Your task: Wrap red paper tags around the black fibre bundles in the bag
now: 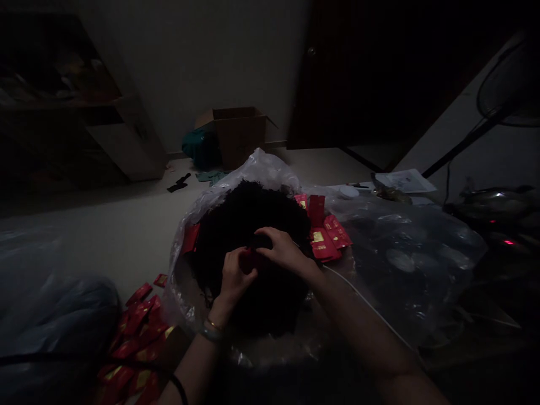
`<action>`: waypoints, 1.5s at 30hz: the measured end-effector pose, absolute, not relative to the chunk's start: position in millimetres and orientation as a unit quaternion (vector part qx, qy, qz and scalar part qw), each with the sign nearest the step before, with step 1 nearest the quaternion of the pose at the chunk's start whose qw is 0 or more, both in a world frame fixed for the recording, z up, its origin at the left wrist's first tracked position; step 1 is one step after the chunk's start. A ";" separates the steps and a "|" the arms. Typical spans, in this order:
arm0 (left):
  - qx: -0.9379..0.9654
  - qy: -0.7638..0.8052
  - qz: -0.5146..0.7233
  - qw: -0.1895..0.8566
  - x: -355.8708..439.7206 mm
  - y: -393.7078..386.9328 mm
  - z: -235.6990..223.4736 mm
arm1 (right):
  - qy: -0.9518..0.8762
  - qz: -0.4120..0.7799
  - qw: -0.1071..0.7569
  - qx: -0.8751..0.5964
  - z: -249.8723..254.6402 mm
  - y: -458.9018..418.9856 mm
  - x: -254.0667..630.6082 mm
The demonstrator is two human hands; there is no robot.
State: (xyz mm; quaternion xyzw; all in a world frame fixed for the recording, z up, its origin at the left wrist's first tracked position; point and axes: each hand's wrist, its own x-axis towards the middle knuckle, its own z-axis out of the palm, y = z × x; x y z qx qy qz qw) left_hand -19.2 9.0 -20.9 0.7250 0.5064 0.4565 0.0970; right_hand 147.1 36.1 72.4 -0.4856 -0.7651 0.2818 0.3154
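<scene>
My left hand point(236, 275), with a bangle at the wrist, is curled around a small dark red packet point(250, 259), mostly in shadow. From the right, my right hand point(286, 252) reaches in with thumb and fingers curved toward that packet; whatever lies between them is too dark to make out. Both hands are over a large heap of black, shaggy, shredded-looking material point(257, 202). A clear plastic bag point(185, 304) surrounds the heap. Several red packets with gold patches point(323, 247) lie at the heap's right edge, and a red piece point(191, 238) shows at its left.
More red packets point(141, 332) are piled at lower left beside a dark bulky bag point(63, 320). Clear plastic point(405, 253) spreads at right, near a device with red lights point(508, 242). A white cord point(363, 298) passes under my right arm. Behind stands an open cardboard box point(242, 138).
</scene>
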 end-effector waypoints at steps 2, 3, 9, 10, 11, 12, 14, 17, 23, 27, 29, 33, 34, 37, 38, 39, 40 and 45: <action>0.727 0.506 0.453 0.100 -19.0 8.8 -20.5 | -0.769 0.278 0.304 -0.489 74.8 35.2 146.9; 0.727 0.507 0.453 0.100 -18.8 8.6 -20.2 | -0.773 0.273 0.298 -0.489 76.3 34.2 147.0; 0.720 0.510 0.459 0.101 -18.3 8.0 -17.9 | -0.783 0.260 0.308 -0.473 81.0 26.0 145.5; 0.721 0.509 0.460 0.100 -18.4 8.0 -18.0 | -0.786 0.265 0.311 -0.464 80.6 24.8 144.8; 0.721 0.508 0.461 0.099 -18.6 8.0 -18.3 | -0.790 0.271 0.308 -0.456 80.0 23.6 144.0; 0.721 0.507 0.463 0.096 -18.8 8.1 -18.6 | -0.794 0.276 0.298 -0.452 79.3 22.4 143.2; 0.720 0.507 0.464 0.095 -19.2 8.2 -19.4 | -0.800 0.277 0.264 -0.463 78.0 20.3 141.9; 0.719 0.510 0.461 0.104 -19.9 8.4 -20.4 | -0.797 0.275 0.212 -0.493 77.7 17.5 140.7; 0.715 0.515 0.464 0.089 -20.6 9.2 -22.9 | -0.799 0.212 0.258 -0.500 78.7 9.2 135.9; 0.714 0.516 0.467 0.078 -19.5 9.4 -25.5 | -0.791 0.201 0.195 -0.544 72.5 4.2 124.2; 0.721 0.512 0.461 0.073 -18.8 9.3 -26.8 | -0.793 0.191 0.160 -0.556 67.2 5.5 117.4; 0.735 0.507 0.445 0.070 -18.0 8.7 -28.7 | -0.784 0.231 0.206 -0.538 56.1 12.9 110.5; 0.735 0.510 0.442 0.067 -17.8 8.5 -28.8 | -0.772 0.254 0.235 -0.533 53.9 14.6 110.7; 0.733 0.518 0.437 0.059 -17.6 8.1 -28.2 | -0.729 0.345 0.297 -0.511 51.1 18.1 116.9; 0.733 0.518 0.436 0.060 -17.5 8.1 -27.7 | -0.715 0.382 0.312 -0.496 51.1 19.4 121.2; 0.733 0.518 0.436 0.063 -17.6 8.1 -27.0 | -0.698 0.413 0.331 -0.482 51.3 21.1 126.7; 0.732 0.518 0.437 0.067 -17.7 8.2 -26.2 | -0.676 0.433 0.359 -0.476 51.1 23.2 133.2; 0.717 0.523 0.454 0.077 -18.4 8.7 -21.9 | -0.650 0.369 0.357 -0.560 32.1 30.2 165.1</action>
